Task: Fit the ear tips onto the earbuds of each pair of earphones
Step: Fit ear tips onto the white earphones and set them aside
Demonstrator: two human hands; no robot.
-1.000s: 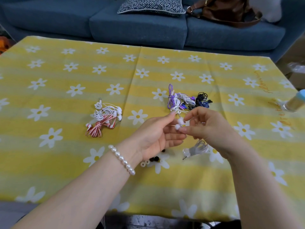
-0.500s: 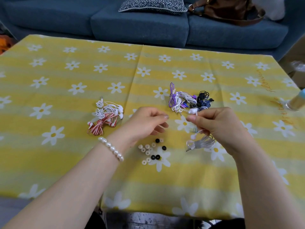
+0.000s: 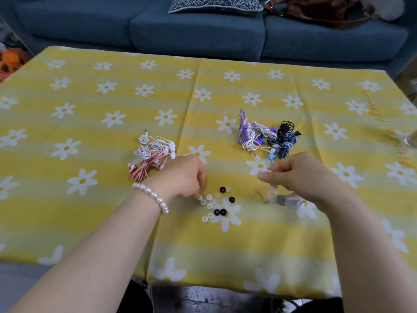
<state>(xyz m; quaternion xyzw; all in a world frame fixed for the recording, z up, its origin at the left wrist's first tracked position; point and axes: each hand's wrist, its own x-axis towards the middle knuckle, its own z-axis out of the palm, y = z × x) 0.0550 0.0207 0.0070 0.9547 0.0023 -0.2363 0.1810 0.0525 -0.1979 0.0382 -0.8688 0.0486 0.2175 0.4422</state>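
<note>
Left hand [image 3: 182, 175] grip pinching a white ear tip [image 3: 199, 197] from the loose ear tips [image 3: 214, 205] mid-counter | right hand [image 3: 300, 175] grip pinching white earbud [image 3: 264, 171], its coiled cable [image 3: 285, 199] on the counter [image 3: 112, 222] below.

head cam | forward-down, close over table [image 3: 112, 222] | sofa [image 3: 196, 30] at top | edges somewhat blurred

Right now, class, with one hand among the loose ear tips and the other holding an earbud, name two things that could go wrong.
1. The left hand reaches into mixed ear tips; black and white lie together, so a wrong colour could be picked.
2. The right hand pinches a white earbud while the white earphone cable trails on the tablecloth; lifting might drag it through the tips and scatter them.
</note>
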